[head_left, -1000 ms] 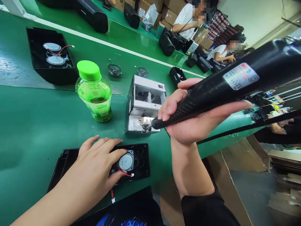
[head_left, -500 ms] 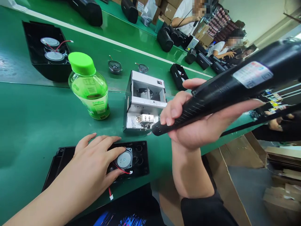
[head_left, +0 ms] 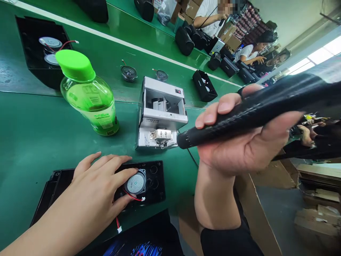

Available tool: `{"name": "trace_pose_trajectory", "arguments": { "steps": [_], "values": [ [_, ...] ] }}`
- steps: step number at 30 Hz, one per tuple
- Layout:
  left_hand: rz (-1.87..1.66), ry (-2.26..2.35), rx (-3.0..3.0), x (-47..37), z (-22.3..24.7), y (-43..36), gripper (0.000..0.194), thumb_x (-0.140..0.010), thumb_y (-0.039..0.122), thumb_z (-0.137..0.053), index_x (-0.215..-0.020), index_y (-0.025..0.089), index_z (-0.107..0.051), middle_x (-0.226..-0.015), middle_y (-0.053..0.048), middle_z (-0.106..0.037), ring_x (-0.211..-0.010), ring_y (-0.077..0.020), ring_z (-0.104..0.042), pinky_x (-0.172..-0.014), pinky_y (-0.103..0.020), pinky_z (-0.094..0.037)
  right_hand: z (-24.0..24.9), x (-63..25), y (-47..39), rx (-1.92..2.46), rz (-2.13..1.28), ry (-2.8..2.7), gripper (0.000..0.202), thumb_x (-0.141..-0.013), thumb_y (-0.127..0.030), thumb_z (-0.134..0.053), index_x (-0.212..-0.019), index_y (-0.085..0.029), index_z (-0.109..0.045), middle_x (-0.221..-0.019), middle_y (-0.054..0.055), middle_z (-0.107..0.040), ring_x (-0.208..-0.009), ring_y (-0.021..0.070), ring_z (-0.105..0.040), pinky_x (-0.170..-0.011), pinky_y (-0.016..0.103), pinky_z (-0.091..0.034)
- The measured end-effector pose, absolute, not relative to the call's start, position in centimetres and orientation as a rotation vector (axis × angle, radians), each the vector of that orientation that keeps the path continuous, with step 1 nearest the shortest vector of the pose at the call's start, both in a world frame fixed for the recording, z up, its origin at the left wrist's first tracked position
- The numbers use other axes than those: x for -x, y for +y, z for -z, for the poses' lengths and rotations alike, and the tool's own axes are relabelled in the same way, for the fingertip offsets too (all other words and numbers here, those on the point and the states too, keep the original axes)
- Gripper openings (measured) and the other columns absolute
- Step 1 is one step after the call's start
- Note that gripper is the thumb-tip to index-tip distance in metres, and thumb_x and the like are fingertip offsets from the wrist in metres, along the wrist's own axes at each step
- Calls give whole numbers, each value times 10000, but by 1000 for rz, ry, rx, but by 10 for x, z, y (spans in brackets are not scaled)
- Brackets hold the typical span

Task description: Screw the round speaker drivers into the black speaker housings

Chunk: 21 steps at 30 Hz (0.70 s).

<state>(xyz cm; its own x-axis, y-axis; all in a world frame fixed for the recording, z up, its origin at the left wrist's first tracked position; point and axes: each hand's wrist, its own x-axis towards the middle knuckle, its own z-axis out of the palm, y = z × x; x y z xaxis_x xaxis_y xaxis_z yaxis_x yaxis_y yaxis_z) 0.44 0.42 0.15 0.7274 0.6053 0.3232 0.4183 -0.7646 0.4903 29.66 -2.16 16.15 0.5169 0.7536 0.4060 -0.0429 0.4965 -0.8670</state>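
Observation:
My left hand rests over a black speaker housing lying on the green bench. Its thumb and index finger grip the round speaker driver seated there, whose red and black wires end in a white plug. In my right hand is a black electric screwdriver, tilted with its nose down to the left. The nose is at the front right of a grey screw feeder; whether its bit touches the feeder I cannot tell. My right fingers wrap round the screwdriver's body.
A green-capped drink bottle stands left of the feeder. Behind are an open housing with drivers, two loose drivers, one nearer, and a smaller black box. Cardboard boxes stand right of the bench. Other people sit across the bench.
The screwdriver's nose has moved from in front of the feeder to its right front corner, and my right wrist has turned. My left hand keeps its grip on the driver. The view has shifted slightly.

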Motion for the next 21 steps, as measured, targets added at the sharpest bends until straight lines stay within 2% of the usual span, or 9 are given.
{"name": "trace_pose_trajectory", "arguments": {
  "steps": [2,4,7,9,14,21],
  "values": [
    [-685,786,-2548,-5,-2,4,416,-942,266,-821,-1328,418,-859,-1491,-56,-918,-1287,-466,-876,-1299,-850,-498,-157,-298,-14,860,-544,-882,307,-1044,-656,-1047,-1180,-440,-877,-951,-84,-799,-826,185,-844,-734,340,-739],
    [-694,783,-2554,-5,-2,4,420,-946,261,-817,-1335,415,-853,-1489,-58,-917,-1285,-457,-872,-1304,-834,-488,-151,-299,-9,827,-568,-848,418,-979,-745,-1068,-1217,-481,-849,-858,-125,-794,-722,180,-817,-697,330,-738],
    [-696,779,-2549,-5,-1,3,416,-960,250,-800,-1342,410,-846,-1495,-61,-914,-1289,-438,-861,-1316,-801,-466,-139,-297,-1,886,-590,-841,597,-1007,-934,-932,-1256,-415,-774,-694,-144,-663,-461,158,-606,-480,321,-583],
    [-689,779,-2546,-5,-1,2,408,-976,250,-789,-1349,403,-845,-1508,-67,-908,-1301,-435,-851,-1323,-790,-449,-134,-292,2,890,-543,-870,679,-1046,-1013,-810,-1227,-363,-732,-664,-133,-634,-419,150,-552,-418,314,-495],
    [-687,769,-2540,-4,-2,1,410,-981,255,-788,-1362,398,-835,-1510,-77,-909,-1311,-431,-836,-1328,-766,-423,-138,-280,8,958,-555,-949,731,-986,-1057,-823,-1058,-341,-693,-618,-99,-672,-442,160,-602,-425,309,-493],
    [-672,774,-2524,-6,-4,1,431,-959,253,-822,-1363,401,-833,-1524,-65,-905,-1317,-436,-841,-1346,-760,-404,-145,-272,10,1008,-559,-928,856,-878,-1174,-798,-1089,-350,-706,-579,-116,-650,-408,154,-573,-416,314,-480]
  ]
}}
